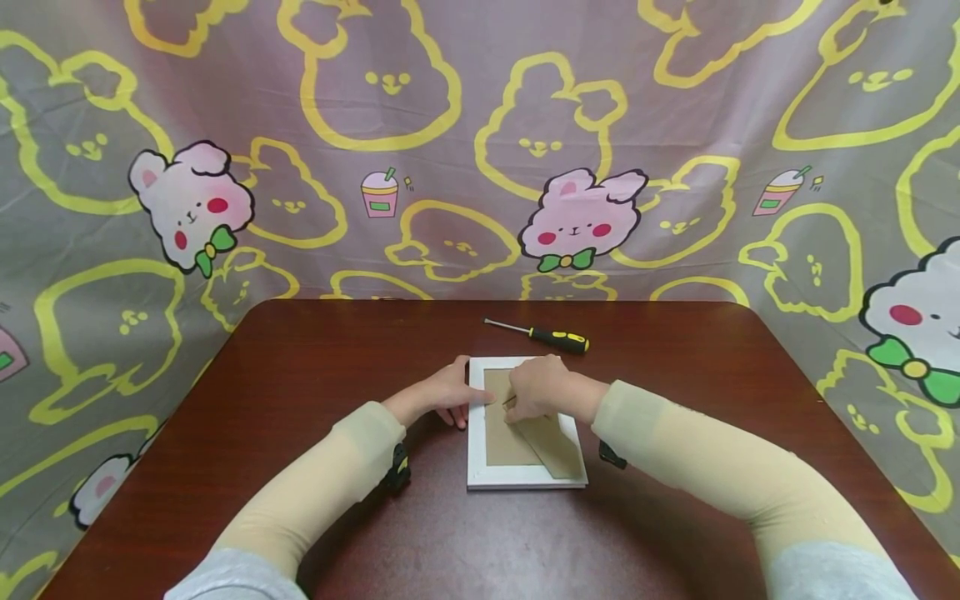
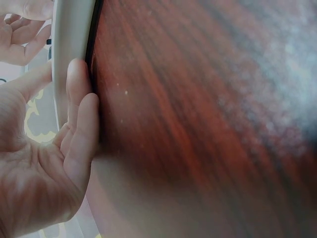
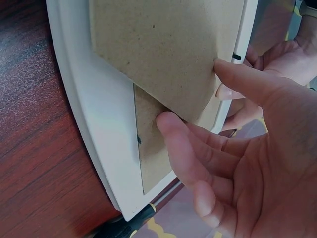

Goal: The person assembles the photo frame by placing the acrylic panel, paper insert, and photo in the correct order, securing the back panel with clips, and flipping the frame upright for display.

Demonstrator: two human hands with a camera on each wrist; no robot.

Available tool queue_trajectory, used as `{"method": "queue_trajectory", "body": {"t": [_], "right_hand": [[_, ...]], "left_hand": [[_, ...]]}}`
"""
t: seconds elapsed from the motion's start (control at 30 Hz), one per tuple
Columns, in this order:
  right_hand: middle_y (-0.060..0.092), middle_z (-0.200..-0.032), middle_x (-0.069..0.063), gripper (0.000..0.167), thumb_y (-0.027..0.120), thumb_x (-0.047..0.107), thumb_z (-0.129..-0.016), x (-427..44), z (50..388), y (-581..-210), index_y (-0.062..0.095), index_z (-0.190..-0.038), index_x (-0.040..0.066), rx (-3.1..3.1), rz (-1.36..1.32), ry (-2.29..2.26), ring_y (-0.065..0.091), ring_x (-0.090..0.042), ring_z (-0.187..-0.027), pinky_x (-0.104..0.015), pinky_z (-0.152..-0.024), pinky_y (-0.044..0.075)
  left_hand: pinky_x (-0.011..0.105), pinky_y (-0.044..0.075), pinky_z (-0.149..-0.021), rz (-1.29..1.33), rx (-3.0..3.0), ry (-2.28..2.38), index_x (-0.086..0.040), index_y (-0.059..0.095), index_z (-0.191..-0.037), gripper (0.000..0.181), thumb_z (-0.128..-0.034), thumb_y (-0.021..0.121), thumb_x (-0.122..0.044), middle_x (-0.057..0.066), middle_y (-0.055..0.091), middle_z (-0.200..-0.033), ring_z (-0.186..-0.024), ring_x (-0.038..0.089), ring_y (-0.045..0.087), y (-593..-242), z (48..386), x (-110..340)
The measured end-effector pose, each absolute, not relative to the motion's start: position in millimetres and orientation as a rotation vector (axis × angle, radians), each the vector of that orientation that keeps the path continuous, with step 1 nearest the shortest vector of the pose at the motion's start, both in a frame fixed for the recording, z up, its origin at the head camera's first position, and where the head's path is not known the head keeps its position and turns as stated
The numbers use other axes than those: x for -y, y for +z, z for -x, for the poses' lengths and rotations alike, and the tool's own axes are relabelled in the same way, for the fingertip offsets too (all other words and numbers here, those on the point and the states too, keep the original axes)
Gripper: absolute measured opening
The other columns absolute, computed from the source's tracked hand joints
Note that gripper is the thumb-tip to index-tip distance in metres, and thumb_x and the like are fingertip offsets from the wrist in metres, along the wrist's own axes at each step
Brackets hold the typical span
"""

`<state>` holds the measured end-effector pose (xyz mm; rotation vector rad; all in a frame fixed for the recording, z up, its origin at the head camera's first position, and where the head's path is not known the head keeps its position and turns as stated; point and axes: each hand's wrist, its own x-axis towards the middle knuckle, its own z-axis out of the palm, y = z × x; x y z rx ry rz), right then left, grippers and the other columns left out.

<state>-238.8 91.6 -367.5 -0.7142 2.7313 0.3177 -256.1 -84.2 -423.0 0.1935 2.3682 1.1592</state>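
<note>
With my left hand (image 1: 450, 393) I grip the frame (image 1: 477, 442), lying on the table (image 1: 337, 354); my right hand (image 1: 538, 387) pinches its flap (image 1: 553, 445), which is best eased gently, the frame held steady.

Long cream sleeves (image 1: 330, 458) cover both forearms — smooth, close-fitting fabric, lightly creased near the elbows — each ending in a greyer, faintly greenish cuff (image 1: 628, 417). Pale grey sleeves (image 1: 236, 577) show higher up. A black device (image 1: 612, 454) sits beneath each wrist; the left one (image 1: 398, 472) bears yellow marks.
</note>
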Motion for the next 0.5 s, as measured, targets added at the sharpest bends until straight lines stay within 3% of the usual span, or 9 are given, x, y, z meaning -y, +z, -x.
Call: {"method": "queue_trajectory", "body": {"t": [0.23,0.5], "right_hand": [[0.056,-0.069,0.003,0.041,0.069,0.055,-0.08,-91.8,240.3,-369.1,0.059,-0.072,0.016,-2.743,0.714,0.323,0.052,-0.012,-0.067,-0.047,-0.078,0.05],[0.058,-0.061,0.004,0.043,0.064,0.057,-0.085,-100.0,244.0,-361.8,0.061,-0.073,0.016,-2.703,0.711,0.213,0.056,-0.011,-0.055,-0.034,-0.056,0.044]], "left_hand": [[0.032,0.051,-0.043,-0.196,-2.38,1.154,0.0,0.013,-0.148,0.092,-0.0861,0.074,-0.033,0.013,0.062,-0.059,-0.042,0.016,0.058,-423.4,256.3,84.3],[0.032,0.051,-0.043,-0.184,-2.374,1.162,-0.001,0.013,-0.148,0.092,-0.086,0.074,-0.031,0.013,0.061,-0.059,-0.041,0.016,0.057,-422.9,255.9,84.0]]}}
